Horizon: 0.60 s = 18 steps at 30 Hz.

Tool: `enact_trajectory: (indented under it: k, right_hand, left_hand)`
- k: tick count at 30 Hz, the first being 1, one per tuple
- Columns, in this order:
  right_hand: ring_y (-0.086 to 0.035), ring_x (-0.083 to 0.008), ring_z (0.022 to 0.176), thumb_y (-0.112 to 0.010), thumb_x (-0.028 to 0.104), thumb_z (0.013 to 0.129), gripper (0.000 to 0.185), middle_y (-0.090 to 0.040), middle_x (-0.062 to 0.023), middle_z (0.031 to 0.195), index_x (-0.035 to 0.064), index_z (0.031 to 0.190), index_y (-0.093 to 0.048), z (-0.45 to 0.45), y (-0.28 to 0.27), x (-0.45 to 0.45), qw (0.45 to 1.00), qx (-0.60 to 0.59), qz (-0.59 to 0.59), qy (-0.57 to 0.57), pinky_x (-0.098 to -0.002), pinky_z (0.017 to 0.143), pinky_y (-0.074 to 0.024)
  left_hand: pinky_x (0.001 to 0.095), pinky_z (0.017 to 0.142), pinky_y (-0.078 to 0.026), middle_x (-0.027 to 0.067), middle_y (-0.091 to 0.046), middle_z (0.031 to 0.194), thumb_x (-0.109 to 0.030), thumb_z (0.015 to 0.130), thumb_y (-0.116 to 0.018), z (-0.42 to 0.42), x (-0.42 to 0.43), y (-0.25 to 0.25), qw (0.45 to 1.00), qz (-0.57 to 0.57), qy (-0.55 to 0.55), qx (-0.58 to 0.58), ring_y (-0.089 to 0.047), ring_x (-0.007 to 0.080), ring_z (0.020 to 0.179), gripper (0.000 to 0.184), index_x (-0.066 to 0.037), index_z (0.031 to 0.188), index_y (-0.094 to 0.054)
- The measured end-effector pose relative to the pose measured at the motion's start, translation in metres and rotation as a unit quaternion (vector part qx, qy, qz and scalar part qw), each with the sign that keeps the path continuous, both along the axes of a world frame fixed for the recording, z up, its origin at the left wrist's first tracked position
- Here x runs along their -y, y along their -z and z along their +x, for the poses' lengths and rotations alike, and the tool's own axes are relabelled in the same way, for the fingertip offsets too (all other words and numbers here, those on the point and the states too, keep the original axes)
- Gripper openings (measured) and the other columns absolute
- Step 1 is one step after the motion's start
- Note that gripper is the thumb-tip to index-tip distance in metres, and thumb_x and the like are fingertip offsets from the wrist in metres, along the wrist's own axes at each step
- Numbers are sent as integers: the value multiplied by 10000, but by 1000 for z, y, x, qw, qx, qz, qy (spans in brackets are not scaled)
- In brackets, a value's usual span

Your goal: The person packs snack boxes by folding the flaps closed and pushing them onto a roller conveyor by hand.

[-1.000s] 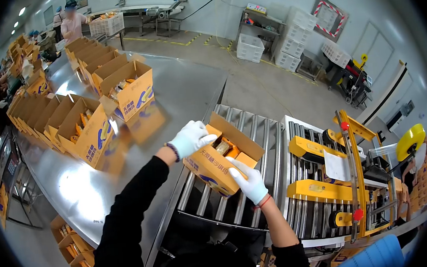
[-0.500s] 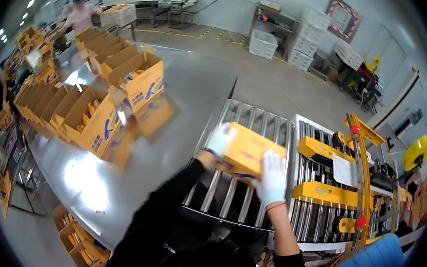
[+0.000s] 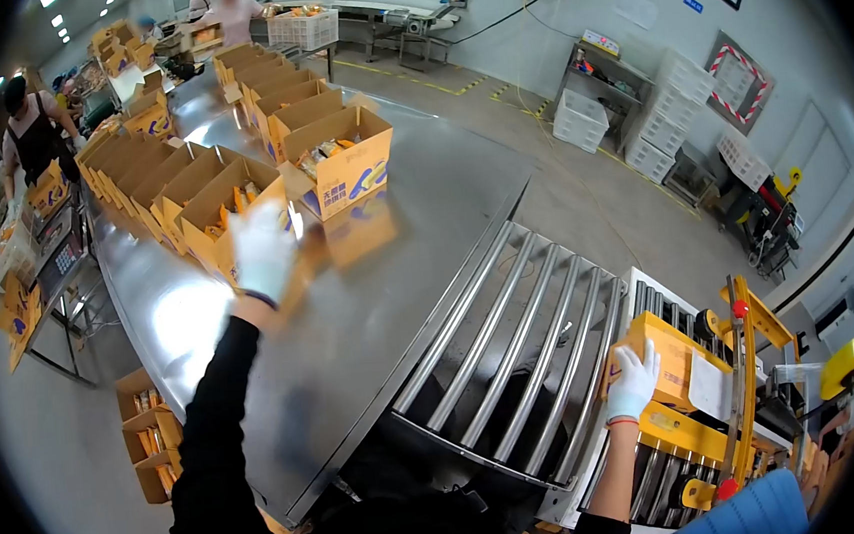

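My right hand, in a white glove, rests with its fingers stretched against the near end of a closed cardboard box. That box sits between the yellow guides of a carton-sealing machine. Over the steel table, my gloved left hand is smeared by motion, so its fingers are unclear. It is in front of an open cardboard box with orange packets inside; I cannot tell whether they touch. Another open box filled with packets stands just beyond.
A roller conveyor runs between the steel table and the machine. Rows of open boxes line the table's far left. Several filled boxes stand below its left edge. White crates stand by the wall. Other people work at the back left.
The closed box has moved right, from the rollers into the sealing machine, with my right hand behind it. My left hand has let go and swung left toward the open boxes. The view has shifted.
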State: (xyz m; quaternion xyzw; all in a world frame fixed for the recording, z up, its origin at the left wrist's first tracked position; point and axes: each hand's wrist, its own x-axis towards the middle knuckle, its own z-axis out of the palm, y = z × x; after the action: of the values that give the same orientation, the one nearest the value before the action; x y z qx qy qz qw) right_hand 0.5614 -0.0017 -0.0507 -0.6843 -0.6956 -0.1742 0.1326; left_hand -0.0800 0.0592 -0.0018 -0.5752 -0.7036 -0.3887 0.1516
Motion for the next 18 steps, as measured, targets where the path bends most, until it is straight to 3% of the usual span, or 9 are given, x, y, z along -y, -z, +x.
enact_trajectory:
  k: [1, 2, 3, 5, 9, 11, 13, 15, 18]
  right_hand:
    - [-451, -313, 1418, -639, 34, 826, 361, -640, -130, 1353, 97, 1176, -705, 0, -4, 5, 999, -8, -29, -10, -481, 1233, -250]
    - [-521, -307, 1359, -620, -1, 845, 326, -702, -130, 1221, 114, 1128, -731, -17, -13, 6, 998, -53, -17, -19, -465, 1211, -309]
    - [-521, -307, 1359, -620, -1, 845, 326, -702, -130, 1221, 114, 1128, -731, -25, 3, 5, 998, -51, -19, -22, -465, 1211, -309]
    - [-555, -315, 1325, -609, -1, 883, 344, -675, -149, 1281, 89, 1202, -702, -44, 46, -3, 863, -468, -55, -180, -436, 1173, -381]
    - [-536, -347, 1350, -658, 74, 899, 431, -582, -189, 1426, 30, 1325, -613, -165, 6, 26, 840, -367, -167, -362, -410, 1152, -409]
    - [-473, -384, 1396, -726, 165, 879, 551, -521, -207, 1480, 22, 1384, -560, -203, -24, 34, 827, -339, -174, -413, -439, 1173, -374]
    - [-413, -416, 1423, -796, 303, 827, 751, -456, -216, 1527, 17, 1452, -492, -217, -53, 43, 837, -334, -112, -419, -486, 1201, -315]
    - [-418, -400, 1415, -825, 398, 765, 837, -461, -186, 1529, 32, 1448, -507, -222, -72, 46, 887, -231, -84, -392, -569, 1206, -260]
    - [-513, -286, 1359, -779, 326, 831, 567, -620, -95, 1395, 76, 1322, -645, -214, -33, 43, 892, -143, -88, -419, -561, 1194, -289]
  left_hand:
    - [496, 1019, -408, 170, -683, 1054, -184, 827, -713, -28, 15, -14, 956, 14, -156, -247, -641, 285, 1068, 345, -47, 1133, -630]
    - [481, 1122, -328, 165, -708, 989, -216, 867, -695, -67, 19, 7, 954, -48, -190, -227, -676, 302, 1016, 291, -57, 1099, -624]
    - [482, 1072, -420, 170, -725, 945, -215, 893, -660, -90, 20, 6, 936, -253, -169, -175, -701, 336, 954, 251, -55, 1084, -628]
    - [493, 917, -526, 181, -729, 883, -228, 909, -630, -75, 14, 6, 944, -281, -116, -125, -707, 380, 886, 214, -42, 1013, -647]
    - [463, 805, -563, 239, -726, 911, -288, 944, -608, 26, 15, -11, 951, -279, 48, -126, -711, 379, 924, 283, -20, 1000, -680]
    - [416, 889, -553, 211, -734, 1021, -342, 968, -616, 70, 33, -51, 922, -319, 192, 103, -715, 338, 990, 398, -16, 1193, -660]
    - [393, 994, -518, 179, -710, 1189, -368, 976, -624, 89, 43, -44, 891, -118, 316, 305, -685, 337, 1082, 456, -14, 1264, -635]
    - [364, 1059, -481, 152, -670, 1293, -331, 1007, -613, 97, 55, -51, 963, -84, 220, 130, -643, 290, 1204, 410, -24, 1278, -632]
    - [338, 1103, -440, 141, -641, 1367, -293, 996, -639, 115, 64, -54, 812, -321, 442, 206, -599, 257, 1284, 407, -55, 1327, -635]
